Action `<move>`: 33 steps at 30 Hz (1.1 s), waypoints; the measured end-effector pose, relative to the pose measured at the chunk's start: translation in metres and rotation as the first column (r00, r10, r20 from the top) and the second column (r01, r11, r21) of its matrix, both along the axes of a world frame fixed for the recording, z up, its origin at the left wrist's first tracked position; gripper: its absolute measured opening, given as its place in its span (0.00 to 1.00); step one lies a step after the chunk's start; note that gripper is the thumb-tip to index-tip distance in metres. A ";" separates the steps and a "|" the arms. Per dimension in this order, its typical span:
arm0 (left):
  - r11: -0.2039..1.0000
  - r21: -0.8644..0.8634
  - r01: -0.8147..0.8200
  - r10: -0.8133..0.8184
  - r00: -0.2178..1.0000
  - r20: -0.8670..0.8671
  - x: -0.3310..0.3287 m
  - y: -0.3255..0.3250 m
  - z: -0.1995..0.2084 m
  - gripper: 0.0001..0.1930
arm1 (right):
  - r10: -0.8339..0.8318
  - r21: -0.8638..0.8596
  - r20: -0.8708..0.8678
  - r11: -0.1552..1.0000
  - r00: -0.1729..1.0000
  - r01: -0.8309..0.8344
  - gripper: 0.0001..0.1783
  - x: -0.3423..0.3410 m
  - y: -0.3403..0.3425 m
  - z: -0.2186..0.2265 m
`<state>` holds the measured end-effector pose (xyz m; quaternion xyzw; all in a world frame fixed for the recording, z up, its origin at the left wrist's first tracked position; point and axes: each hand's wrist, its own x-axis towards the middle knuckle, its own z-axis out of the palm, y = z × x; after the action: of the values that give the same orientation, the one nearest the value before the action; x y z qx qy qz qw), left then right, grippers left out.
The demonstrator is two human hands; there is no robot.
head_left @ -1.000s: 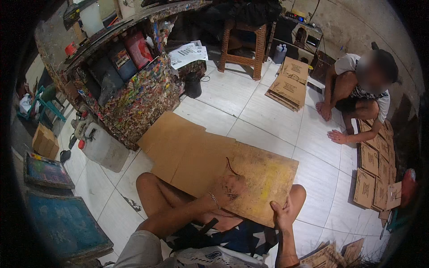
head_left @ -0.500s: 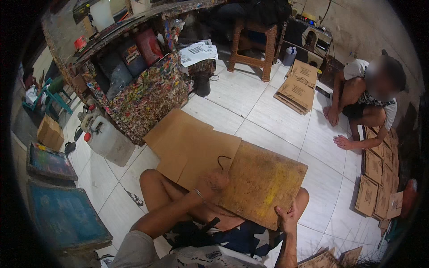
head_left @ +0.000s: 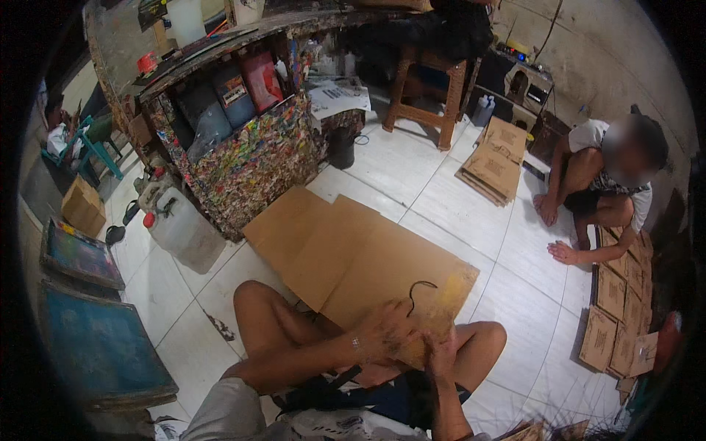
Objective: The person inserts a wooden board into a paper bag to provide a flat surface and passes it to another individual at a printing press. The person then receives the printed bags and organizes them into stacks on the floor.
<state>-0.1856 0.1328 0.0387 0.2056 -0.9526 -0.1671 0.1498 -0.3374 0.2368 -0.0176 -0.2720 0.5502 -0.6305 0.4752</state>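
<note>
A brown cardboard sheet lies over a stained wooden board on my lap. Only the right edge of the wooden board, with its yellow smear, shows past the sheet. My left hand is closed on a thin, curved black cord that sticks up from the fingers, low over the sheet. At the near right corner, my right hand grips the board's edge close beside the left hand. Its fingertips are partly hidden. Further cardboard extends under and left of the sheet.
A person squats at the right beside rows of printed cardboard pieces. Another cardboard stack lies on the tiles ahead. A paint-crusted cabinet and a plastic jerrycan stand front left, with framed screens at the left.
A cardboard sheet now covers most of the board, which was bare before. My left hand has moved right with the cord, and my right hand has shifted left, so they are close together.
</note>
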 end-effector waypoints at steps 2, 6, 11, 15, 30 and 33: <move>1.000 -0.001 0.018 -0.018 0.995 -0.101 0.011 -0.002 0.003 0.19 | -0.093 -0.167 0.090 0.980 0.992 0.107 0.28 -0.018 0.008 -0.006; 0.916 0.105 -0.387 0.401 0.887 -0.230 0.041 -0.032 -0.013 0.30 | -0.161 -0.230 0.211 0.951 0.964 0.209 0.32 -0.045 0.030 0.005; 0.762 0.459 -0.456 0.563 0.817 -0.124 0.023 -0.051 -0.034 0.39 | -0.208 -0.056 0.064 0.976 0.976 0.212 0.34 -0.063 0.061 0.009; 0.504 0.847 -0.167 0.461 0.882 -0.101 0.030 -0.054 -0.052 0.31 | -0.169 -0.119 -0.019 0.979 0.985 0.166 0.34 -0.082 0.066 0.010; -0.083 0.993 0.087 0.529 0.848 -0.030 0.094 -0.032 -0.077 0.25 | -0.002 0.186 -0.464 0.977 0.886 0.100 0.26 -0.127 0.044 -0.052; 0.002 0.999 0.045 0.531 0.846 -0.039 0.106 -0.035 -0.070 0.24 | 0.044 0.153 -0.504 0.987 0.862 0.040 0.27 -0.117 0.040 -0.049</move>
<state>-0.0794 0.0973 -0.0318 0.3774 -0.4609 -0.7800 0.1916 -0.4540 0.2770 -0.0668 -0.3898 0.7034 -0.4909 0.3350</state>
